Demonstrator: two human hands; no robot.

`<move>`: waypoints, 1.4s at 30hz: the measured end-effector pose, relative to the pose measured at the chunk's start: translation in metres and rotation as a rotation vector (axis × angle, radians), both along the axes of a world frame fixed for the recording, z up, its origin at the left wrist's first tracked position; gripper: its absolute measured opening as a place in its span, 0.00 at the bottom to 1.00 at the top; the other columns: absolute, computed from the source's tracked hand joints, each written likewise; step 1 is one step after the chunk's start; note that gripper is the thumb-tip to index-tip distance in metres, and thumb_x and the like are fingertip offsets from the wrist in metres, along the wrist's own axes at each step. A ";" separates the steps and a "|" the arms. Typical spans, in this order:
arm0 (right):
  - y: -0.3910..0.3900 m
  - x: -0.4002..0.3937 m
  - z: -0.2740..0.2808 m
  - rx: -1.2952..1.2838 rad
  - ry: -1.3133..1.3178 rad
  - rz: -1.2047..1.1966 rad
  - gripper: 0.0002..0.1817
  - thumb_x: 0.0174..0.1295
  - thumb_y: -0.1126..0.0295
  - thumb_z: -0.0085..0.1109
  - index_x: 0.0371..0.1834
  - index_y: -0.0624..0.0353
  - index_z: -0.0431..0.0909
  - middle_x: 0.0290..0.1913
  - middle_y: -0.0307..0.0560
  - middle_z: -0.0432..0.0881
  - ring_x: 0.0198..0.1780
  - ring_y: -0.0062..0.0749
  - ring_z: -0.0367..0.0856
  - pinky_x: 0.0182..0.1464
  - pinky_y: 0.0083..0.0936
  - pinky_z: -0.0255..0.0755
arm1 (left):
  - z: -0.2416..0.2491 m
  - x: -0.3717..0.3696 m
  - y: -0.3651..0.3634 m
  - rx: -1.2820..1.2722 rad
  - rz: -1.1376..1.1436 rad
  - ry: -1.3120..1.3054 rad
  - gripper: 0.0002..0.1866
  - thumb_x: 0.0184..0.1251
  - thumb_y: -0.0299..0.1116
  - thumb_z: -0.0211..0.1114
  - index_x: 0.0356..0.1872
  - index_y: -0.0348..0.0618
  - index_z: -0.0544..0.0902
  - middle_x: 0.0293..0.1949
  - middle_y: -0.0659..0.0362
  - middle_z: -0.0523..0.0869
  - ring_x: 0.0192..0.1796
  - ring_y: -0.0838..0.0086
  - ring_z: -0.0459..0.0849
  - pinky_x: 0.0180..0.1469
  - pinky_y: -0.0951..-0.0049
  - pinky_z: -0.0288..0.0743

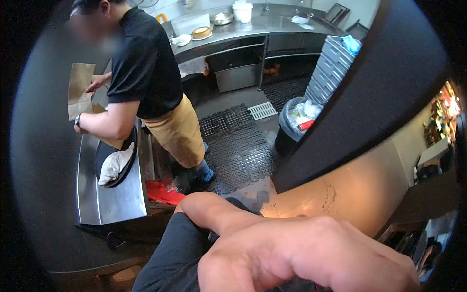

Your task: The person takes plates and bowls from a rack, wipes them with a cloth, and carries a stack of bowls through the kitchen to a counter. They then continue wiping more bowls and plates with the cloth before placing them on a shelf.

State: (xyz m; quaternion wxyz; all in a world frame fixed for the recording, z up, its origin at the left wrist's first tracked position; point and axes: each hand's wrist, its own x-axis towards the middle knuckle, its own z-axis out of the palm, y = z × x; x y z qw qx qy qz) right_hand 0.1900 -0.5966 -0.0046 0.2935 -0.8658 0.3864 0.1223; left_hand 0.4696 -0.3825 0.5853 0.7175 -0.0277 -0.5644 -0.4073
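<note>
A bare hand that looks like my right hand (pixel 301 253) fills the lower foreground, very close to the camera. Its back faces up and the joints at its left side are bent. The fingertips are out of sight, so I cannot make out whether it holds anything. Below it show my dark trousers (pixel 170 258). Closest beyond the hand lies a red plastic bag or cloth (pixel 163 192) beside the metal counter. My left hand does not appear.
A co-worker (pixel 151 63) in a black shirt and tan apron holds a brown paper bag (pixel 80 90). A white cloth (pixel 116 164) lies on a black round tray (pixel 132 163). A lined bin (pixel 284 141), grey stacked crates (pixel 328 70) and rubber mats (pixel 238 146) are farther off.
</note>
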 end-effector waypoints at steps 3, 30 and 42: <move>-0.031 0.125 0.011 0.097 -0.082 0.065 0.19 0.58 0.55 0.60 0.41 0.60 0.85 0.44 0.57 0.86 0.47 0.50 0.84 0.52 0.40 0.77 | -0.009 0.066 -0.035 -0.005 0.034 0.015 0.36 0.70 0.61 0.53 0.56 0.31 0.78 0.55 0.37 0.78 0.60 0.49 0.77 0.62 0.50 0.69; -0.347 0.629 0.071 0.105 -0.226 -0.328 0.09 0.51 0.70 0.58 0.28 0.59 0.88 0.27 0.48 0.87 0.29 0.30 0.85 0.34 0.30 0.77 | -0.102 0.556 -0.376 0.888 0.727 -0.572 0.13 0.67 0.23 0.62 0.51 0.32 0.82 0.52 0.53 0.84 0.54 0.72 0.82 0.59 0.72 0.73; -0.479 0.825 0.130 0.237 -0.275 -0.279 0.11 0.52 0.66 0.57 0.34 0.53 0.88 0.37 0.54 0.87 0.41 0.50 0.86 0.48 0.39 0.78 | -0.201 0.746 -0.433 1.338 0.997 -0.236 0.14 0.69 0.29 0.64 0.51 0.33 0.82 0.45 0.54 0.88 0.47 0.74 0.85 0.52 0.74 0.77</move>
